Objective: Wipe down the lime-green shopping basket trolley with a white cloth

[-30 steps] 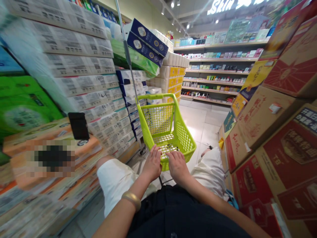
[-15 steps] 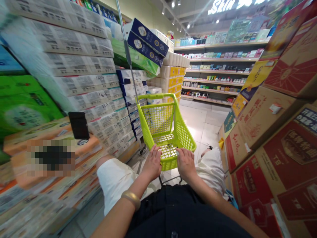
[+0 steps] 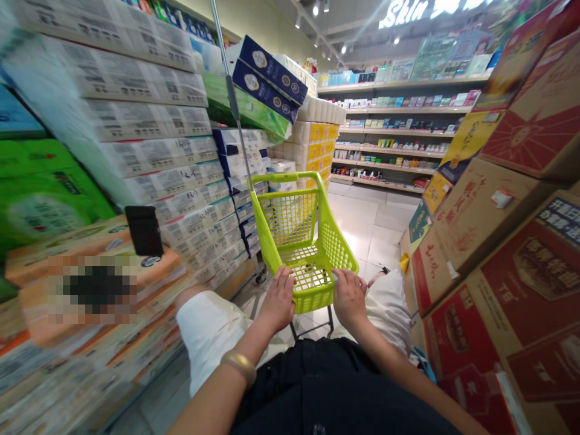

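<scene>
A lime-green plastic shopping cart (image 3: 312,296) stands right in front of me, with nothing in its basket. My left hand (image 3: 278,299) rests at the basket's near left edge, its fingers curled over the rim. At the near right corner my right hand (image 3: 350,296) has its fingers bent and pressed together over the rim. A metal pole (image 3: 242,139) rises from the cart's far left corner. Both thumbs are partly hidden.
Wrapped paper packs (image 3: 172,157) are stacked high on the left, with a dark phone-like object (image 3: 144,231) on orange packs. Cartons (image 3: 480,211) line the right side. Tiled floor (image 3: 362,211) leads to product shelves (image 3: 394,130).
My right hand has slid a little to the right along the cart's near rim. My left hand and the cart have hardly moved.
</scene>
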Tool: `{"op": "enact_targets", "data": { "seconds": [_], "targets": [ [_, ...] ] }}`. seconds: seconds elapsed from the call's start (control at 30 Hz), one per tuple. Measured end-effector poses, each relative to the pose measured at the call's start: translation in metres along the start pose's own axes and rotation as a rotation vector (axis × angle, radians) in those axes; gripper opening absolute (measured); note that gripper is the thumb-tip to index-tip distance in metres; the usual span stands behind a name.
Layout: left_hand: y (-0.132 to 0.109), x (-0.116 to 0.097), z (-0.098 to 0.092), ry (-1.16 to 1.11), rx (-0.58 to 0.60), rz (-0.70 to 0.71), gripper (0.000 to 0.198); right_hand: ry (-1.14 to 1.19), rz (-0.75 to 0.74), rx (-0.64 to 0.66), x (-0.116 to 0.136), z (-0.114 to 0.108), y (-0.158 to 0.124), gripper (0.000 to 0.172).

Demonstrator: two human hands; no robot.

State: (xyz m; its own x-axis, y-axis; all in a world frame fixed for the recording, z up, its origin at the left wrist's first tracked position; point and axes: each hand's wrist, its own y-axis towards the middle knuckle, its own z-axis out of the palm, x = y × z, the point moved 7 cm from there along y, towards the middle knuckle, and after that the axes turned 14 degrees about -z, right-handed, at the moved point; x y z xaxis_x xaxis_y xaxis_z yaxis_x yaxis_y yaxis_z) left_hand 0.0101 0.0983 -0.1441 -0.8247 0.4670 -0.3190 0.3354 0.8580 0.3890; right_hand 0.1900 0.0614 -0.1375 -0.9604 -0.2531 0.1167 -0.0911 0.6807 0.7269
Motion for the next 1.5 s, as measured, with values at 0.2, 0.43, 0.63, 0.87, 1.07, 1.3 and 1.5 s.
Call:
{"op": "enact_targets", "data": {
  "seconds": [0.2, 0.43, 0.63, 0.87, 1.07, 1.3, 1.5],
  "targets": [
    [-0.001, 0.001, -0.002, 0.008, -0.030, 0.016, 0.049, 0.139, -0.246, 0.083, 0.066, 0.014, 0.006, 0.037],
    [-0.002, 0.002, -0.002, 0.003, -0.003, 0.000, 0.049, 0.090, -0.112, 0.050, 0.020, 0.002, 0.004, 0.036],
    [-0.001, 0.001, -0.001, -0.025, -0.017, -0.011, 0.051, 0.082, -0.109, 0.028, 0.030, 0.006, 0.006, 0.033],
    [-0.001, 0.002, -0.001, -0.009, -0.011, 0.002, 0.051, 0.153, -0.255, 0.109, 0.064, 0.011, 0.009, 0.035],
    [0.001, -0.002, -0.005, 0.018, 0.006, -0.017, 0.049, 0.022, -0.056, 0.026, 0.001, 0.002, 0.003, 0.034],
    [0.007, -0.006, -0.010, 0.048, 0.044, 0.025, 0.041, 0.157, -0.231, 0.079, 0.062, 0.013, 0.008, 0.036],
    [0.007, -0.003, -0.008, 0.018, 0.077, -0.021, 0.042, 0.104, -0.149, 0.045, 0.031, 0.005, 0.004, 0.035]
  ]
}}
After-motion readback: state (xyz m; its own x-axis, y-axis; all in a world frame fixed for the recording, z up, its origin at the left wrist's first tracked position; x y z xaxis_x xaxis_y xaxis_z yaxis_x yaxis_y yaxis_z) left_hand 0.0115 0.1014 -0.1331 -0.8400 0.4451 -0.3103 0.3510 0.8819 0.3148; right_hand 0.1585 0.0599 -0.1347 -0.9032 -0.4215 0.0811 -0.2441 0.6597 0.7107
